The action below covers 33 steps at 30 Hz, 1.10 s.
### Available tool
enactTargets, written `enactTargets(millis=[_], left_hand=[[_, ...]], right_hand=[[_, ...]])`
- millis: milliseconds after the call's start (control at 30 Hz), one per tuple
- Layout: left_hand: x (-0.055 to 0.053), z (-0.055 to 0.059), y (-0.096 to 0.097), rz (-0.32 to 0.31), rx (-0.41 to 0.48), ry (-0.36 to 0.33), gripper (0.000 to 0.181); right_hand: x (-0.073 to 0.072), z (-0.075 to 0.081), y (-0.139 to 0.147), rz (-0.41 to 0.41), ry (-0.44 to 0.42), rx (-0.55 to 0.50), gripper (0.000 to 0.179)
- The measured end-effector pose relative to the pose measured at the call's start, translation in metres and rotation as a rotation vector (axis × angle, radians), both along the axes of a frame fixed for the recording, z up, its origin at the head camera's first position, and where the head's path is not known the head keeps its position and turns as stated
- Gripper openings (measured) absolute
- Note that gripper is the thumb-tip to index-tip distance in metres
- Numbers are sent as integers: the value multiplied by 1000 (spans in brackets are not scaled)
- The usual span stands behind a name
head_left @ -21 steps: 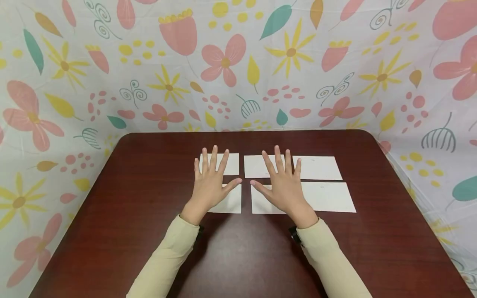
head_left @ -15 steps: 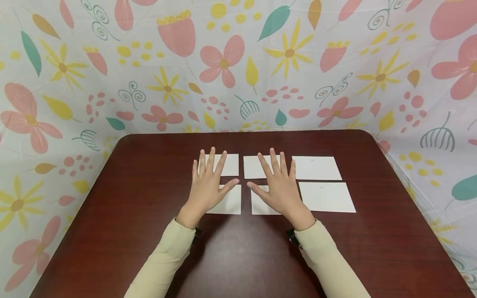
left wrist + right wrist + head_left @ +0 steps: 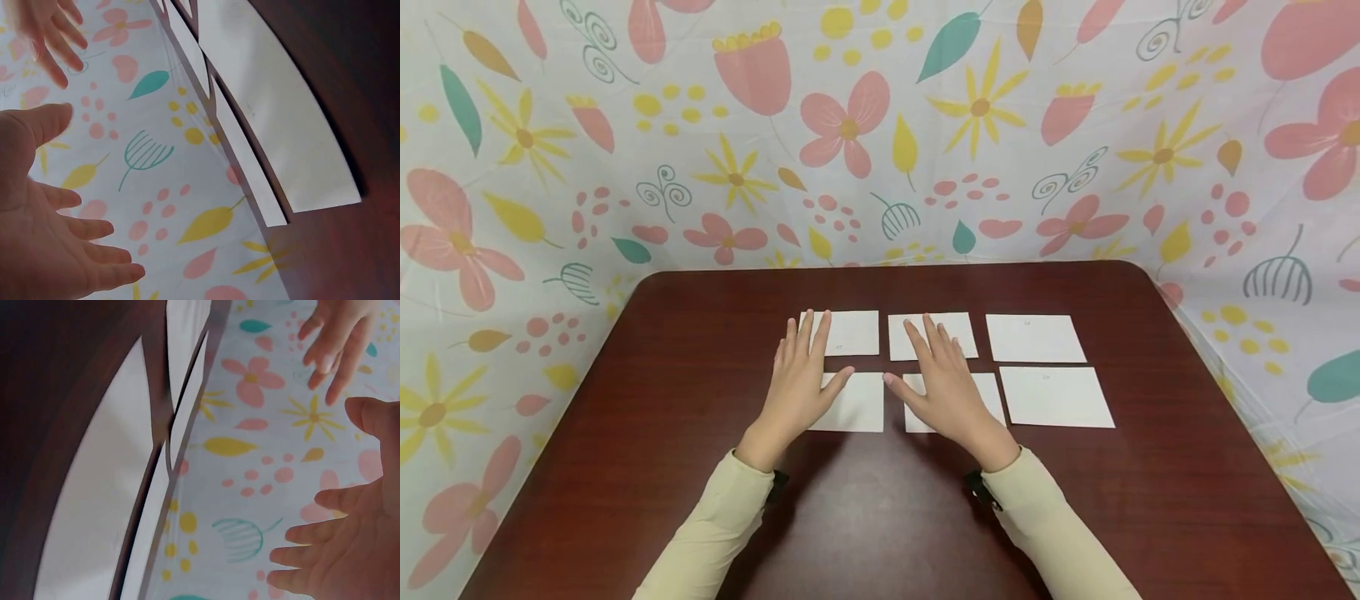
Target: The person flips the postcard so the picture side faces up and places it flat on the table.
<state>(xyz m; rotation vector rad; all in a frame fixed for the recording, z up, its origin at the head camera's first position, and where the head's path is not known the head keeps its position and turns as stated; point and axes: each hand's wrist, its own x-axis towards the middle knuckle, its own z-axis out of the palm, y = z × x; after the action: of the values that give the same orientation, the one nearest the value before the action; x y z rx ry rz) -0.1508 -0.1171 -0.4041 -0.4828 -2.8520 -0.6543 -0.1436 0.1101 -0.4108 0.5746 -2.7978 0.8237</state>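
My left hand [image 3: 793, 393] is held over the left pair of white paper cards, the back left card [image 3: 856, 332] and the front left card [image 3: 862, 407]. Its fingers are straight, with the thumb spread out. Palm down, my right hand [image 3: 947, 390] hovers over the back middle card [image 3: 896, 344] and the front middle card [image 3: 992, 395]. Both wrist views show a gap between the hands and the cards. Neither hand holds anything. In the left wrist view, the left hand [image 3: 56, 244] appears below the right hand [image 3: 47, 37].
A back right card [image 3: 1036, 338] and a front right card [image 3: 1057, 398] lie beyond my right hand, each with tiny unreadable marks. The cards form two rows on a dark reddish-brown table [image 3: 880, 517]. A flowered cloth [image 3: 865, 208] surrounds its back and sides.
Both hands have shifted left and slightly back toward me, and their fingers have drawn closer together. More of the back left and middle cards shows. The cards stay in place.
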Motion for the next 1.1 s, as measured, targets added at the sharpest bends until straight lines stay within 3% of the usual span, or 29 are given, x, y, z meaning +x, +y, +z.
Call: enactTargets(millis=[367,767,1100], left_hand=[[4,-6,-17,15,151,-87,87],[3,-13,-30,51,262,-329,84],[6,-23,-41,116,256,-515,78]], right_hand=[[10,-8,-24,56,-254,-261,76],[14,-18,-37,25,-413,-370,67],[16,-25,-43,-8,-544,-416,63]])
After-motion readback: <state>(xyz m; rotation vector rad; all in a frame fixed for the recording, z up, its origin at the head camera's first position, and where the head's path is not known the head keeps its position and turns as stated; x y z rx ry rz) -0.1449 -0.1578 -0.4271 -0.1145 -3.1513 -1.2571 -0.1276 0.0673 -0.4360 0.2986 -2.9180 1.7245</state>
